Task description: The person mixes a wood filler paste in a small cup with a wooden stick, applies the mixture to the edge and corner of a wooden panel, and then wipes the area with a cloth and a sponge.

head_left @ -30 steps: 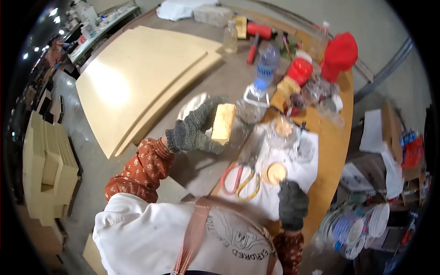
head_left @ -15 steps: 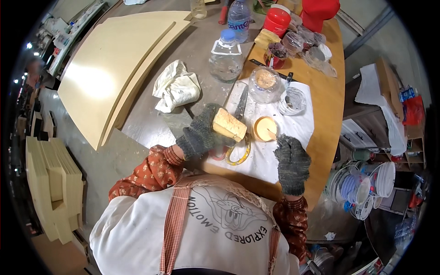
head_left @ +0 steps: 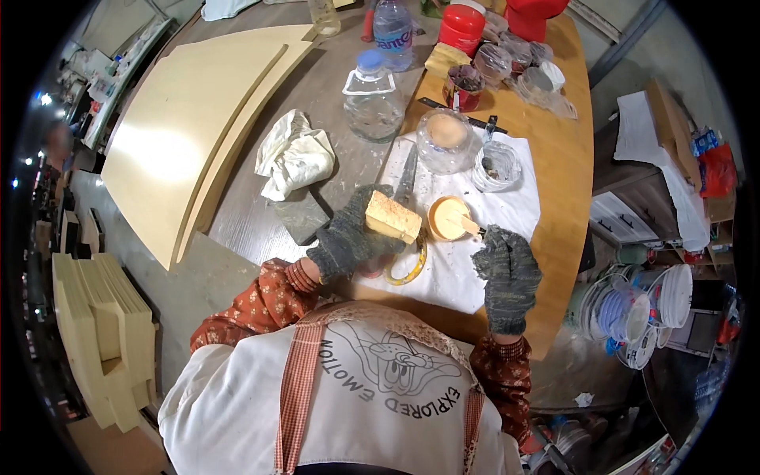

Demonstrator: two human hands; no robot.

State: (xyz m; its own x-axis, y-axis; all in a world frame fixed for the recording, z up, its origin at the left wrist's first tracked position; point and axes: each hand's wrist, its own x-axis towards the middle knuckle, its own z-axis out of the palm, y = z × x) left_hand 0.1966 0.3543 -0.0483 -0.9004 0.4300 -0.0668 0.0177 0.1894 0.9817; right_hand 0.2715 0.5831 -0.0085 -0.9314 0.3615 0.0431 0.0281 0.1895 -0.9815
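Note:
My left hand (head_left: pixel 348 233), in a dark grey knitted glove, is closed around a pale yellow block (head_left: pixel 393 218) with a rough, sponge-like surface. My right hand (head_left: pixel 508 277), gloved alike, grips a small flat stick (head_left: pixel 469 226). Its tip reaches into a round cup (head_left: pixel 438 210) of cream-coloured paste. Just below the block lies a ring of yellow tape (head_left: pixel 407 271) on a white sheet (head_left: pixel 451 277). A scraper-like blade (head_left: pixel 407 174) rests beyond my left hand. Behind the cup stand a clear tub (head_left: pixel 447 158) and a whitish ribbed container (head_left: pixel 497 168).
A crumpled white cloth (head_left: pixel 297 158) and a dark flat block (head_left: pixel 301 215) lie left of the sheet. A water jug (head_left: pixel 372 111) and a bottle (head_left: pixel 393 36) stand farther back. Several tubs and a red jar (head_left: pixel 461 30) crowd the far right. Curved cream panels (head_left: pixel 190 127) occupy the left.
My right hand has lifted the stick slightly, and more of its paste-coated end shows above the cup. The left hand still holds the block. The whole view has shifted a little.

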